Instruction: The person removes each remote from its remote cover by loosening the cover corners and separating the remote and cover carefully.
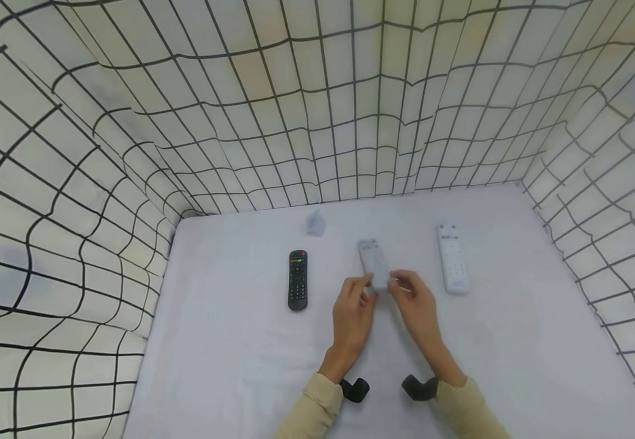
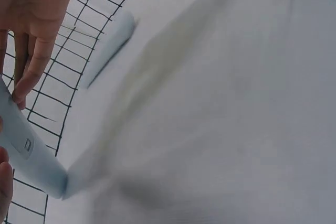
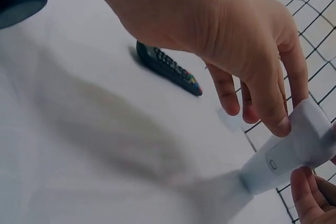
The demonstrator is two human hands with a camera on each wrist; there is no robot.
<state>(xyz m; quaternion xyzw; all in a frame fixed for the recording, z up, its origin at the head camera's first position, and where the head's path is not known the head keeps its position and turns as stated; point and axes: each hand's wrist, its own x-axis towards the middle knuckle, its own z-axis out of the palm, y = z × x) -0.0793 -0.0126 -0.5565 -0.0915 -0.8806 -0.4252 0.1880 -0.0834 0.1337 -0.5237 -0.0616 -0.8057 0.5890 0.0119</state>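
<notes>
Both hands hold a white remote control (image 1: 373,259) by its near end in the middle of the table. My left hand (image 1: 352,317) pinches its left edge, and my right hand (image 1: 417,305) its right edge. The wrist views show the remote (image 2: 29,148) tilted, near end raised and far end low at the cloth. A small dark mark shows on its face. In the right wrist view my left hand (image 3: 215,30) spans the top, with my right fingers (image 3: 310,195) at the lower right. My right hand (image 2: 37,3) appears at the left wrist view's top left.
A black remote (image 1: 298,280) lies to the left, a second white remote (image 1: 453,259) to the right. A small pale translucent object (image 1: 315,223) sits near the back. White cloth covers the table (image 1: 230,366); grid-patterned curtains (image 1: 345,110) surround its back and sides.
</notes>
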